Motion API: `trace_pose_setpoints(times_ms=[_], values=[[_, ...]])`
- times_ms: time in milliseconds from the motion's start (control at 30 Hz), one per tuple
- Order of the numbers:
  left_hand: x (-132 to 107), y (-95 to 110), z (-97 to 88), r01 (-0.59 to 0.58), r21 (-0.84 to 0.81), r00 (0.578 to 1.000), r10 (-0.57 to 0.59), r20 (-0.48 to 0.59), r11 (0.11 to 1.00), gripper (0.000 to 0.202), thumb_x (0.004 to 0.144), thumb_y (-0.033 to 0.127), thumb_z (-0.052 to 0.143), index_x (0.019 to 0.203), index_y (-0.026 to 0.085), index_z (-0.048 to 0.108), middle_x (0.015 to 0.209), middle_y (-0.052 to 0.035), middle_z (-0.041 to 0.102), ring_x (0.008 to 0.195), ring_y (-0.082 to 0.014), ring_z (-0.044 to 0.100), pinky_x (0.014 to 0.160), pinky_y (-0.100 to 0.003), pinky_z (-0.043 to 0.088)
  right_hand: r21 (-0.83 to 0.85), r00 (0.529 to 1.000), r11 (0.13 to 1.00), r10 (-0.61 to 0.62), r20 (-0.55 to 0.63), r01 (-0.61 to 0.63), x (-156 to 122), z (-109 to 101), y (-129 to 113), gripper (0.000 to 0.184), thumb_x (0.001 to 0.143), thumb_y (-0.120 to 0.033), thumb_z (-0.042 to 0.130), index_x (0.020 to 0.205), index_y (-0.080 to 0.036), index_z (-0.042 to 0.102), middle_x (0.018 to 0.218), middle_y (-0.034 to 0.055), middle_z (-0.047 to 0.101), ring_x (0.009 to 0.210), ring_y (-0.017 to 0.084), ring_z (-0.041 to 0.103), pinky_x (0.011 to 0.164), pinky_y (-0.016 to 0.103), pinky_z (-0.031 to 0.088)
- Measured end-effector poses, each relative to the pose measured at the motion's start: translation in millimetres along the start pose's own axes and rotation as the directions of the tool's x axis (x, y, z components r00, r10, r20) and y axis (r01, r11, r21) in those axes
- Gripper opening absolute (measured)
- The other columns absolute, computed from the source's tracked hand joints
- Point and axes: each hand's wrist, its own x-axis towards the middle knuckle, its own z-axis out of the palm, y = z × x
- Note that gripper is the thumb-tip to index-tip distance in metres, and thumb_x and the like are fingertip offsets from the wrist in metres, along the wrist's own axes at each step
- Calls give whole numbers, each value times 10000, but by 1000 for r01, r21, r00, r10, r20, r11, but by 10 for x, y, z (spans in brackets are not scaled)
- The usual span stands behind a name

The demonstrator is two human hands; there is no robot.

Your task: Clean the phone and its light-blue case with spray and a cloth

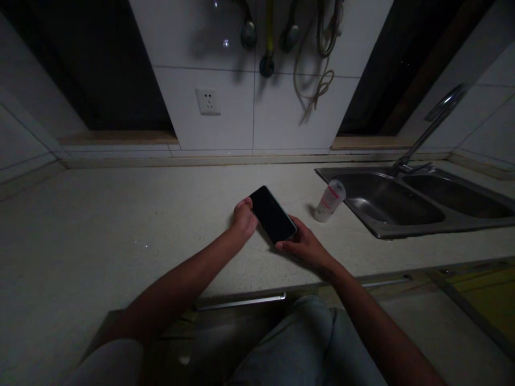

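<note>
A smartphone (273,214) with a dark screen is held slantwise above the countertop, its screen facing up toward me. My left hand (244,219) grips its upper left end, the fingers curled at the edge. At the lower right end, my right hand (301,242) closes around the phone with the thumb along the near edge and fingers at the far side. Most of the fingers under the phone are hidden. To the right of the phone stands a translucent plastic cup (330,201) with pink print, apart from both hands.
A double steel sink (370,231) with a tall faucet (426,128) is set into the pale countertop (120,225) on the right. On the tiled wall are a socket (208,102), pipe ends (266,64) and a hanging cord (317,91). A drawer handle (241,303) runs below the counter's front edge.
</note>
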Motion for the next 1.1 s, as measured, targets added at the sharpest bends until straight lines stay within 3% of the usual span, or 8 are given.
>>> trace_pose_setpoints(times_ms=[133, 233, 333, 500, 633, 767, 933, 1100], values=[[-55, -3, 52, -9, -125, 999, 2, -55, 992, 232, 848, -12, 457, 704, 163, 507, 683, 0, 583, 655, -102, 580, 792, -225, 495, 0, 997, 1000, -11, -82, 12, 22, 7, 20, 891, 575, -257, 884, 1362, -233, 468, 1277, 89, 621, 1135, 253, 600, 1017, 453, 480], [-112, 27, 98, 76, -186, 995, -86, -48, 980, 157, 932, 131, 490, 810, 151, 588, 792, -51, 655, 766, -145, 640, 863, -283, 519, -7, 989, 1000, 25, -147, -26, 24, -1, 27, 927, 577, -260, 880, 1391, -246, 436, 1250, 87, 630, 1083, 250, 617, 968, 449, 501], [-156, 57, 132, 153, -163, 988, -152, 18, 975, 213, 957, 249, 494, 899, 122, 654, 868, -99, 695, 858, -192, 665, 912, -339, 528, -13, 986, 1000, 16, -168, -19, 19, -6, 9, 875, 576, -254, 872, 1352, -247, 469, 1192, 71, 652, 1029, 236, 626, 910, 409, 519], [-108, 51, 108, 141, -95, 988, -135, 70, 985, 174, 931, 202, 512, 890, 115, 657, 878, -93, 699, 824, -172, 661, 911, -315, 524, -26, 989, 1000, -1, -151, -3, 3, 8, -43, 763, 605, -277, 865, 1282, -228, 515, 1078, 54, 677, 928, 205, 636, 824, 359, 532], [49, 94, 18, 31, 82, 998, -35, 49, 996, 48, 848, 144, 564, 816, 136, 599, 828, -66, 655, 769, -152, 626, 872, -313, 513, -6, 995, 1000, 0, -100, 0, 7, 3, 4, 751, 638, -318, 861, 1292, -244, 499, 998, 32, 680, 844, 187, 656, 757, 353, 554], [183, 198, -81, -85, 394, 996, 69, 53, 915, 48, 767, 154, 579, 798, 140, 613, 770, -34, 622, 737, -154, 599, 809, -311, 499, -103, 974, 981, -176, -145, 162, 23, -39, 101, 671, 734, -371, 804, 1314, -283, 478, 1103, 57, 673, 965, 207, 675, 912, 443, 552], [274, 202, -199, -122, 579, 992, 109, 58, 806, 141, 713, 185, 577, 819, 138, 658, 770, -33, 649, 761, -172, 611, 751, -292, 479, -503, 914, 825, -377, -154, 256, 12, -101, 105, 500, 859, -372, 700, 1311, -260, 519, 1182, 103, 673, 1072, 241, 654, 1004, 499, 503], [349, 194, -266, -139, 796, 988, 141, 68, 589, 154, 755, 179, 528, 810, 141, 666, 783, -63, 681, 756, -195, 635, 728, -309, 482, -737, 895, 592, -445, 37, 325, -36, -123, 83, 488, 855, -369, 697, 1299, -218, 560, 1259, 134, 628, 1155, 287, 594, 1008, 504, 486]])
